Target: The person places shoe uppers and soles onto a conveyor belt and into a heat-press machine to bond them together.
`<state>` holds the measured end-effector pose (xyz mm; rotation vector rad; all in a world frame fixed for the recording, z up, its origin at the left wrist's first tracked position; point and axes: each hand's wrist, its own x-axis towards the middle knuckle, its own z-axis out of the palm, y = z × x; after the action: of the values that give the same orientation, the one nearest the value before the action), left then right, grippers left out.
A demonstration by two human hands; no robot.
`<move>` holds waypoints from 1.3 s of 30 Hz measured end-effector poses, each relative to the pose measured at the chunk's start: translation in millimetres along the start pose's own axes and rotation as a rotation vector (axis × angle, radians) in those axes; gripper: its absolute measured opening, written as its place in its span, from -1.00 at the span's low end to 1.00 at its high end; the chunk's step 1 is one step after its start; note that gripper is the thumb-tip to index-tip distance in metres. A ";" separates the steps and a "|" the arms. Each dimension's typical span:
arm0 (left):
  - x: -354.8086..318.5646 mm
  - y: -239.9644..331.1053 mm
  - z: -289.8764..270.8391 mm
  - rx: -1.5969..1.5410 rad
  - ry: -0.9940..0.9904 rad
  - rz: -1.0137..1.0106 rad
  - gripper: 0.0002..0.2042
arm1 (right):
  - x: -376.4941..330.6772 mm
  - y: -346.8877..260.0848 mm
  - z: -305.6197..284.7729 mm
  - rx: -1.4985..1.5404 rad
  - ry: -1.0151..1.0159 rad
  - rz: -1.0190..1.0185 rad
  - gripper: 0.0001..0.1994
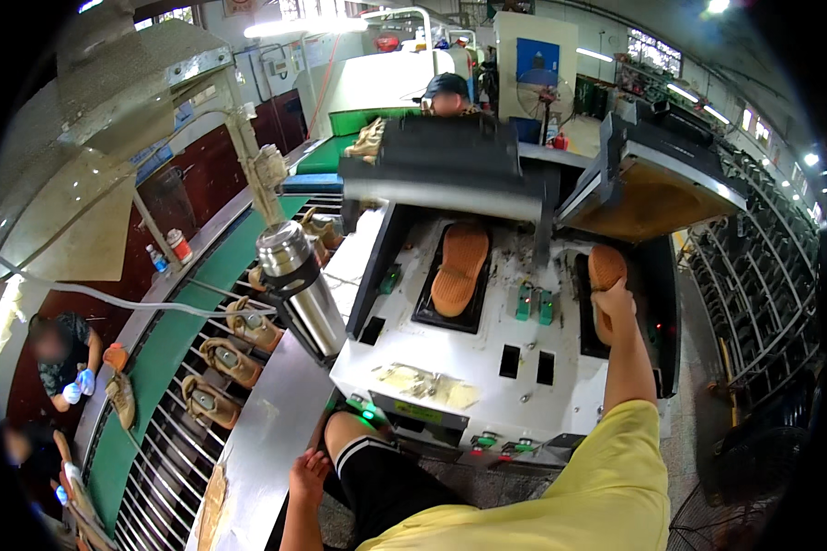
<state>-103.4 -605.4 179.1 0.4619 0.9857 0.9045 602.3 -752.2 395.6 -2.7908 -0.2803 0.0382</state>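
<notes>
1. On the far left, a co-worker (67, 354) in a dark patterned top is beside a green belt (110, 473).
2. Right of the belt, several tan shoes (239, 367) sit in a row on metal rollers (161, 477).
3. Next comes a steel thermos (311, 303), leaning in my view, between the rollers and a white-topped machine (432, 344).
4. Nearer, below the thermos, the person's left hand (308, 475) hangs by the knee, fingers loosely curled around nothing.
5. On the machine's left side, a brown sole (460, 271) lies tread up in a black recess (427, 308); a dark raised cover (450, 151) stands beyond it.
6. To the right, a second sole (606, 264) is at the other recess, the person's right hand (616, 298) grasping its right edge; the fingertips are partly hidden.
7. Behind that hand, a hinged lid (675, 188) stands raised; farther right are metal racks (753, 248).
</notes>
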 end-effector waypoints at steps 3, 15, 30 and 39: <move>-40.0 -6.1 -64.0 -0.132 0.156 0.019 -0.74 | -22.9 -5.5 3.0 0.045 0.087 0.036 -0.01; -116.3 -74.8 -151.7 -0.004 0.298 -0.048 -0.74 | -108.0 106.6 54.7 0.614 0.790 -0.123 0.08; -125.7 62.1 64.0 0.003 -0.693 0.075 -0.31 | -455.9 -74.2 75.0 1.378 -1.324 -0.196 -0.34; -166.2 72.5 -61.6 -0.442 -0.105 0.251 -0.38 | -584.2 -192.1 168.4 0.711 -1.995 -0.677 -0.45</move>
<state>-229.2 -704.7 283.9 0.2553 0.6136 1.2746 -16.6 -635.2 296.4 -0.9352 -1.1855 2.0848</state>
